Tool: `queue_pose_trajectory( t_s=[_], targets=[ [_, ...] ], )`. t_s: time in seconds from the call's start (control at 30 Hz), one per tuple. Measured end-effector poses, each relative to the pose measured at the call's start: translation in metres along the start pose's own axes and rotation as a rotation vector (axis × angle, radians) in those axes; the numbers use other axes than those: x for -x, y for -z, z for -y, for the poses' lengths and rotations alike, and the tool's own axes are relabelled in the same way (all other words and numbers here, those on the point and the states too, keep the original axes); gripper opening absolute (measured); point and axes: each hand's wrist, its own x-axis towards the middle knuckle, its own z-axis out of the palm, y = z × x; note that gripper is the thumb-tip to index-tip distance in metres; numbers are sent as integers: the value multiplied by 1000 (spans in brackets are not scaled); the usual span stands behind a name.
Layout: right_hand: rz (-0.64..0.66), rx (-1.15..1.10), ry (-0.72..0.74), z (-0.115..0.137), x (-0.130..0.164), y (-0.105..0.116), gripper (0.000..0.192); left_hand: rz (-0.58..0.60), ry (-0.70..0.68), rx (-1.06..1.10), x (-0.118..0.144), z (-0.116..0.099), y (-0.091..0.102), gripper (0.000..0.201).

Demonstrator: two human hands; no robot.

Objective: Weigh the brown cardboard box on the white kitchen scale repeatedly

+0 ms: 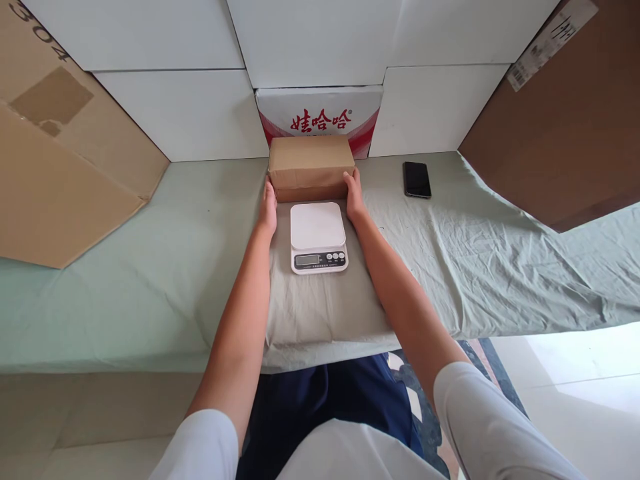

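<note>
From the head view we see the cardboard box held between both hands: the left hand presses flat on its left end, the right hand on its right end, each grip closed against it. The box is plain brown, rectangular, its long axis running left to right, just behind the smooth white scale on the wrinkled cloth-covered surface.

Red "娃哈哈" on the white carton; "304" on the left cardboard sheet
</note>
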Motion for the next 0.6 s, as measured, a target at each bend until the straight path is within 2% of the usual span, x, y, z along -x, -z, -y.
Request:
queue_pose_trajectory(
  t_s=[0.13,0.23,0.33,0.43,0.6],
  targets=[
    [-143,-23,-12,0,-17,22,88,-80,15,-28,-5,-10,22,102],
    [-201,-49,-44,10,-26,50,88,-110,30,-61,-8,-20,43,95],
    [-236,-78,-80,23,-28,69,91,-111,43,-123,-10,-23,54,95],
    [-241,-83,-120,30,-24,72,95,-93,32,-156,-10,-19,54,95],
    [-215,-110,-207,25,-16,53,106,-65,48,-158,-5,-17,38,103]
  ],
)
